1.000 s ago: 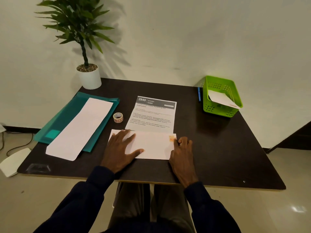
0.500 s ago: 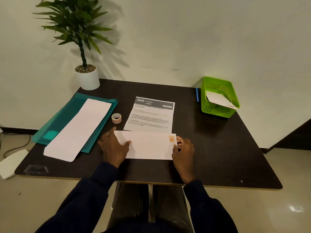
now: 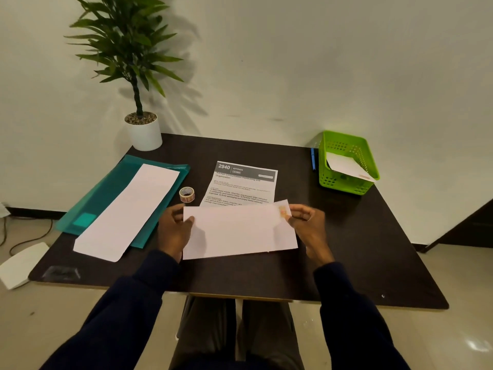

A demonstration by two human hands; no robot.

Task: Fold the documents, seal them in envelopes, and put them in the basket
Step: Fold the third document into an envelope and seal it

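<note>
Now, envelope (image 3: 240, 231): centre of frame, held at both ends, covering the document's lower edge.
Left hand (image 3: 173, 231): thumb and fingers grip its left end.
Right hand (image 3: 306, 225): pinches its right end, by the orange sticker.
Document (image 3: 244, 185): flat on the table (image 3: 346, 249), upper centre.
Basket (image 3: 344, 182): upper right, second envelope (image 3: 346, 166) inside.
Tape (image 3: 186, 194): just left of the document.

Paper, plastic, dark matt worktop (image 3: 360, 236)

Matt white paper envelope (image 3: 240, 231); perforated glossy green plastic basket (image 3: 336, 182); translucent teal plastic folder (image 3: 106, 198).
</note>
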